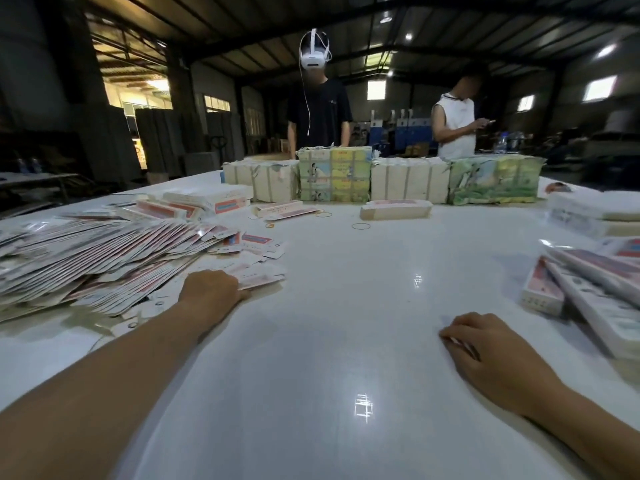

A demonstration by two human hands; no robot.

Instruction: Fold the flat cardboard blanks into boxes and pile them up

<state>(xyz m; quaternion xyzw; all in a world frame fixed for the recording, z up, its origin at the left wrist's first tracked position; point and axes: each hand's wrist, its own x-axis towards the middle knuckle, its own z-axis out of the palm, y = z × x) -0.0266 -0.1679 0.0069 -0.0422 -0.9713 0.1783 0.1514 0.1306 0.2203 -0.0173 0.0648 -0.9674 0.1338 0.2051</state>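
Blanks [93, 258] lie fanned in a loose heap on the white tabletop [346, 323]. The left hand [209, 291] sits at the heap's near edge, fingers curled onto the nearest blank [259, 277]. They look light, thin, glossy, likely slippery; pinching one edge should lift it. Well apart from the heap, the right hand [485, 348] rests loosely curled, holding nothing, near the folded boxes [581, 292].

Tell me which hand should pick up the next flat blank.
Left. The left hand already rests on the heap of flat blanks; the right hand lies on the bare table, far from it.
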